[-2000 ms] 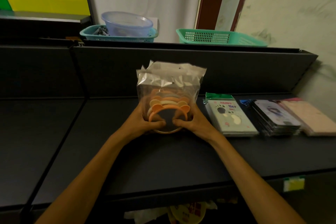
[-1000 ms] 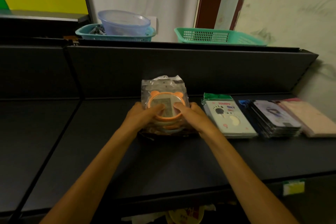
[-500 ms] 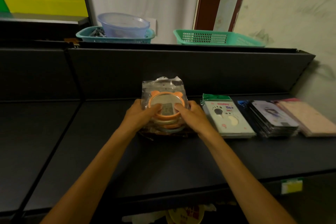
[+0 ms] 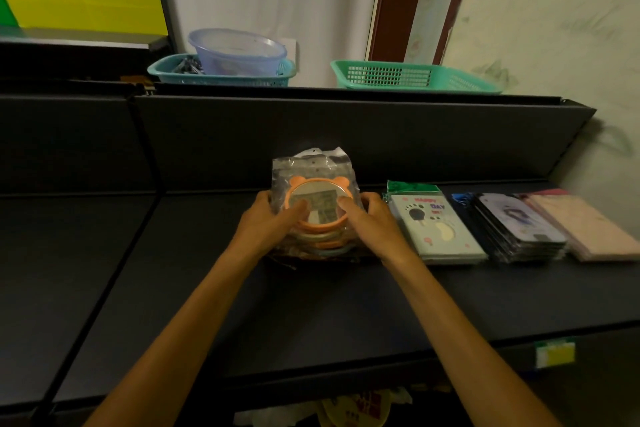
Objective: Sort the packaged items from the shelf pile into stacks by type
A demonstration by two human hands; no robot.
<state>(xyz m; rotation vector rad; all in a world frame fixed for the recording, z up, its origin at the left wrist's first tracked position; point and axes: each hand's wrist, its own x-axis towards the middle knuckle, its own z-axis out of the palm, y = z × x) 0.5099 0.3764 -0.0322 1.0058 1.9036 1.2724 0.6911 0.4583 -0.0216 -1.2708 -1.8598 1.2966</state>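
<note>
A stack of round bear-eared mirrors in clear plastic bags lies flat on the dark shelf, an orange-rimmed one on top. My left hand grips the stack's left side with the thumb on top. On the stack's right side my right hand grips it the same way. To the right lie three more stacks: pale "Happy Day" cards, dark sleeved cards and pink packets.
The shelf's back panel rises right behind the stacks. On top of it stand a teal basket holding a clear bowl and a green basket. A yellow price tag sits on the shelf's front edge.
Two seconds ago both hands held the bagged mirrors upright. They have since laid the stack flat on the shelf, and the hands stay on its sides.
</note>
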